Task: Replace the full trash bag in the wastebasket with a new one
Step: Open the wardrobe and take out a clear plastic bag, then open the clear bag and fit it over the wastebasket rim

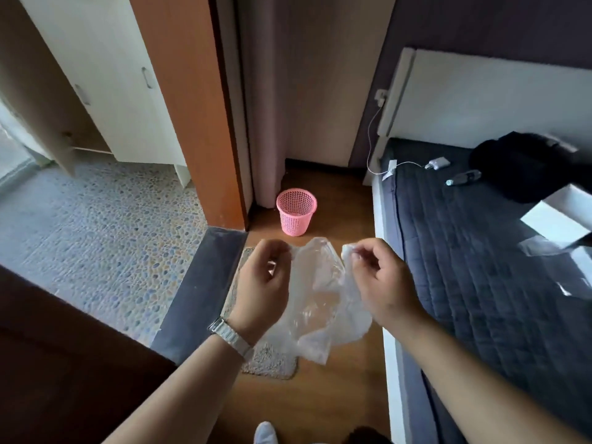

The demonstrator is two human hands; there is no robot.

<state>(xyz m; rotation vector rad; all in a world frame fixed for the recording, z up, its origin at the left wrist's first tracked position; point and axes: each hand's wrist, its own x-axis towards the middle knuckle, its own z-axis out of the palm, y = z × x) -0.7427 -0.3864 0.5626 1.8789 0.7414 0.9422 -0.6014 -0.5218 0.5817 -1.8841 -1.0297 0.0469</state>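
- Head view, nearest first: a foot in a pale sock (265, 433) showed at the bottom edge, far on the near side of the pink wastebasket (297, 211), on the same wooden floor (320, 398).
- A small pale rug (272, 363) lay on the floor on the near side of the wastebasket, partly hidden by the bag and the left wrist.
- The left hand (261, 283), with a metal watch (230, 337) at its wrist, was raised short of the wastebasket and slightly left of it. Its fingers were curled, pinching the top left edge of a clear plastic bag (320, 293).
- The right hand (381, 280) was level with it, short of the wastebasket and to its right, thumb and fingertips pinching the bag's top right edge.
- The bag hung crumpled between the two hands, in the air on the near side of the wastebasket and apart from it.
- The wastebasket stood upright on the floor, its inner mesh wall in plain sight.
- Right of the wastebasket was a bed (480, 283) with a dark quilted cover; on it lay a bottle (464, 178), a white charger (437, 163) and a black garment (519, 165).
- Left of the wastebasket rose an orange-brown door post (189, 107); just behind it hung a pale curtain (266, 123); far left stood a white cabinet (105, 75).
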